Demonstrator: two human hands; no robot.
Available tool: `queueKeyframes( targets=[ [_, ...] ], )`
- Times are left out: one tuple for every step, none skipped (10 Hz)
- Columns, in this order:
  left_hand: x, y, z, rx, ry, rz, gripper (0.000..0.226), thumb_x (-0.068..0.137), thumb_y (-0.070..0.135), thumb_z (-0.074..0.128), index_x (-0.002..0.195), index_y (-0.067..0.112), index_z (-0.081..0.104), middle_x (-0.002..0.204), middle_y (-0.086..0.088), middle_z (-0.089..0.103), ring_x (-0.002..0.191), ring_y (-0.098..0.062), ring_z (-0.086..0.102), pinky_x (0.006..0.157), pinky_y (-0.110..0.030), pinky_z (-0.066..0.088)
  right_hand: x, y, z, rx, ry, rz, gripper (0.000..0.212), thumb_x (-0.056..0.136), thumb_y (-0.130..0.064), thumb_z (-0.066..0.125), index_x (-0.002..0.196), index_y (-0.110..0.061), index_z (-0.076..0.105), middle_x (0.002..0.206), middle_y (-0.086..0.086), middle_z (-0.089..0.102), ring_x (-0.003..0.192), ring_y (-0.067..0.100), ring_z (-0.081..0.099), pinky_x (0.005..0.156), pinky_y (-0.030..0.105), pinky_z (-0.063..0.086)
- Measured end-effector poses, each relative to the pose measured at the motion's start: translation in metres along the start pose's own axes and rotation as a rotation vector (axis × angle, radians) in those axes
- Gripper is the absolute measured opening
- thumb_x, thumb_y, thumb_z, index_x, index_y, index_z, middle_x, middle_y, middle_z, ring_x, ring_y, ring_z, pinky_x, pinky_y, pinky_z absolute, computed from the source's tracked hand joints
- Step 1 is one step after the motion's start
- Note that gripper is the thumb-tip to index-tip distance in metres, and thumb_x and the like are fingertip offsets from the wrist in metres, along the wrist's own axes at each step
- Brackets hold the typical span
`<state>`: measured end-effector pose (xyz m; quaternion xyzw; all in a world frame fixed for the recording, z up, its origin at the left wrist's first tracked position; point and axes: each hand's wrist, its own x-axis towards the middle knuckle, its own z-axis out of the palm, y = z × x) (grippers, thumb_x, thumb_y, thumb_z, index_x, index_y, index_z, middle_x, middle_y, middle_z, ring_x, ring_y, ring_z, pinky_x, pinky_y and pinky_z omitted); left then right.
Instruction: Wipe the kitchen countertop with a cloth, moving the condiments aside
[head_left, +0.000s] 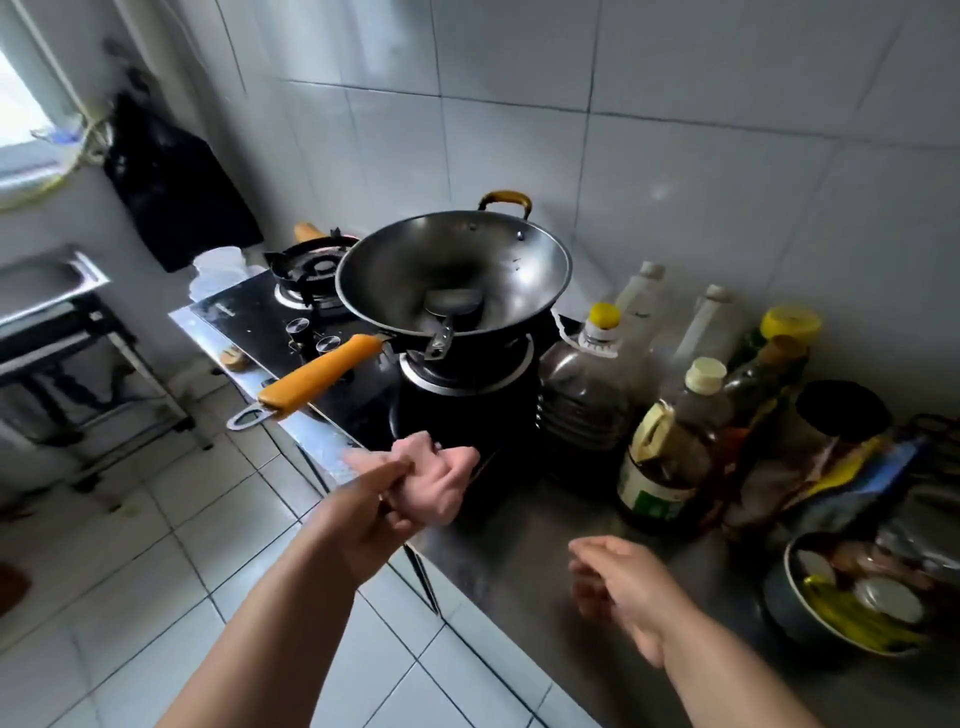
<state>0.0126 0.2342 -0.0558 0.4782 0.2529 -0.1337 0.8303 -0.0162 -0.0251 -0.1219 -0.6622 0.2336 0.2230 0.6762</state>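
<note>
I see no cloth. My left hand (415, 488) reaches loosely curled, empty, below the wok (452, 275); my right hand (618, 587) hovers half-open, empty. Glass and plastic condiment bottles (670, 447) stand right of the wok on the steel desk (545, 530): heavy, slippery; I'd grip mid-body.

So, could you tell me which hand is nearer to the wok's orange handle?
Left. The left hand is just below and right of the orange handle; the right hand is lower and farther right, over the countertop.

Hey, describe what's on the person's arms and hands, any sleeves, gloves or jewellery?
Both forearms are bare as far as the frame shows: no sleeves. The left hand and right hand wear no gloves. No watch or bracelet shows; motion blur hides any ring.
</note>
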Motion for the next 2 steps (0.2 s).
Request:
queueKeyframes(
  targets=[
    [0.014, 0.033, -0.026, 0.036, 0.155, 0.117, 0.024, 0.097, 0.015, 0.045, 0.117, 0.004, 0.054, 0.107, -0.019, 0.060, 0.080, -0.021, 0.066, 0.053, -0.027, 0.058, 0.010, -0.012, 0.010, -0.020, 0.020, 0.009, 0.011, 0.097, -0.018, 0.055, 0.101, -0.009, 0.062, 0.092, 0.011, 0.061, 0.070, 0.019, 0.058, 0.052, 0.026, 0.046],
    [0.035, 0.064, -0.050, 0.077, 0.311, 0.193, 0.035, 0.097, 0.018, 0.047, 0.126, -0.002, 0.049, 0.119, -0.023, 0.058, 0.100, -0.025, 0.062, 0.082, -0.034, 0.054, 0.024, -0.018, 0.016, -0.021, 0.050, 0.006, 0.011, 0.097, -0.016, 0.054, 0.101, -0.008, 0.061, 0.091, 0.011, 0.060, 0.067, 0.018, 0.057, 0.051, 0.025, 0.045]
  ],
)
